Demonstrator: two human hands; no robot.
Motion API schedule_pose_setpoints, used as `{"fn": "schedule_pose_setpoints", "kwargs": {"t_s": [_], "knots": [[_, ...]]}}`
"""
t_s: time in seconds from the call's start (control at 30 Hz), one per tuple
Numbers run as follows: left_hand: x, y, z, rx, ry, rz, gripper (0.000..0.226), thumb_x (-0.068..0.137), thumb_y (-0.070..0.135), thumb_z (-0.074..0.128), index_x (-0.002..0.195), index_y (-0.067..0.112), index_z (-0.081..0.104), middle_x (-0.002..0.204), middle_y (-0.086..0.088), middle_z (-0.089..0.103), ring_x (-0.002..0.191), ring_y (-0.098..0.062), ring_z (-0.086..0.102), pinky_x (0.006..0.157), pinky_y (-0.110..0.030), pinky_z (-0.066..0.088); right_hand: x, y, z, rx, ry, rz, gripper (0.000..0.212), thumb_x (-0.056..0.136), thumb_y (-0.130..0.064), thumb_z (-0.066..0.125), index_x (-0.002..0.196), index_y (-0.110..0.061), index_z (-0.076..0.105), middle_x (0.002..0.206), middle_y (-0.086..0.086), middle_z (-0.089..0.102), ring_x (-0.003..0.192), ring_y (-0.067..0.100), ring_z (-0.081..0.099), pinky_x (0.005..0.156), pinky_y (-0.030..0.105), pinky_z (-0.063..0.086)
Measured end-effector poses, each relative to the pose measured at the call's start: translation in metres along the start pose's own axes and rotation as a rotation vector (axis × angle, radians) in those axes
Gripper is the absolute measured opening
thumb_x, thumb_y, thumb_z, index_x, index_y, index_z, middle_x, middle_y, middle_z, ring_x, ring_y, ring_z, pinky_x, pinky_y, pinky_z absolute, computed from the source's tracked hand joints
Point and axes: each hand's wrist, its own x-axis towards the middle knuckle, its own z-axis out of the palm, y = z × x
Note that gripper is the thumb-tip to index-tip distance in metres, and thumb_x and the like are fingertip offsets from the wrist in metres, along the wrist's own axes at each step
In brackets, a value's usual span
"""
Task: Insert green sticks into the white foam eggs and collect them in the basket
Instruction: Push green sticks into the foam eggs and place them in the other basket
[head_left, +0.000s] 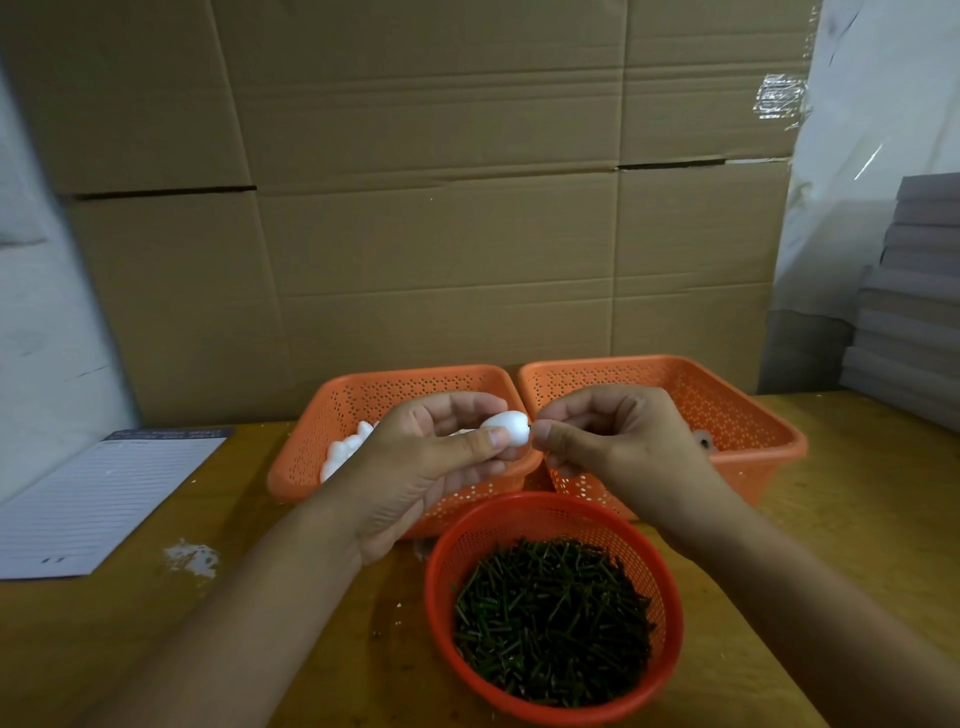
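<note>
Holding a white foam egg (506, 427) in the left hand (415, 467), thumb lying across the near side and fingers curling over the top, the egg's right end sticking out toward the other hand. Pinching something tiny and dark at that end with the right hand (618, 441), thumb and forefinger pressed together right against the foam, remaining fingers curling loosely underneath; probably a green stick, though too small and too hidden to tell for certain. Hovering, both hands, above the gap between two orange perforated baskets standing side by side at the back of the wooden table (130, 649). Lying in the left rectangular basket (311, 467), a heap of more white foam eggs (345, 449), partly hidden behind the left wrist. Sitting just right of it, the right rectangular basket (753, 431), its inside mostly blocked by the right hand, with only one small greyish item showing near the far wall. Resting nearer the camera, below the hands, a round red mesh basket (670, 613) filled with short green sticks (550, 618). Lying at the left edge of the table, a lined paper pad (104, 499), with a scatter of white foam crumbs (192, 558) just beside its near corner. Standing behind everything, a wall of flattened cardboard (441, 208).
</note>
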Motion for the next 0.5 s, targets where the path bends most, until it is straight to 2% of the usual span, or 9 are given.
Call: {"fn": "schedule_pose_setpoints", "kwargs": {"t_s": [0.1,0.2,0.3,0.5], "knots": [[0.0006,0.0002,-0.0012,-0.006,0.013,0.000,0.030,0.076,0.012,0.079,0.106,0.012,0.073,0.114,-0.014,0.074,0.100,-0.024,0.074,0.079,-0.026,0.058,0.0003,0.0003,-0.0001,0.003,0.007,0.012,0.002,0.085,-0.008,0.076,0.086,-0.008,0.075,0.064,0.004,0.071,0.057,0.016,0.061,0.054,0.023,0.051],[0.0005,0.0006,-0.0025,-0.021,0.016,-0.003,0.036,0.076,0.011,0.078,0.111,0.008,0.069,0.115,-0.016,0.074,0.101,-0.026,0.074,0.079,-0.026,0.059,0.0003,-0.0003,-0.0012,-0.012,0.017,0.007,0.002,0.087,-0.007,0.074,0.086,-0.006,0.075,0.067,0.010,0.072,0.059,0.021,0.061,0.052,0.023,0.050],[-0.0001,0.0011,-0.0023,-0.012,0.015,0.001,0.040,0.076,0.011,0.078,0.114,0.006,0.067,0.115,-0.015,0.074,0.100,-0.024,0.074,0.079,-0.026,0.059,-0.0014,-0.0009,-0.0004,-0.044,0.009,-0.029,0.009,0.089,-0.005,0.071,0.081,-0.007,0.075,0.067,0.006,0.073,0.058,0.014,0.061,0.051,0.021,0.049],[0.0000,0.0012,-0.0021,-0.014,0.031,-0.002,0.037,0.074,0.011,0.078,0.111,0.007,0.070,0.111,-0.015,0.075,0.095,-0.021,0.075,0.077,-0.024,0.058,-0.0030,-0.0004,0.0037,-0.049,0.008,-0.049,0.012,0.089,-0.005,0.070,0.079,-0.006,0.075,0.068,0.012,0.072,0.058,0.021,0.059,0.053,0.029,0.047]]}}
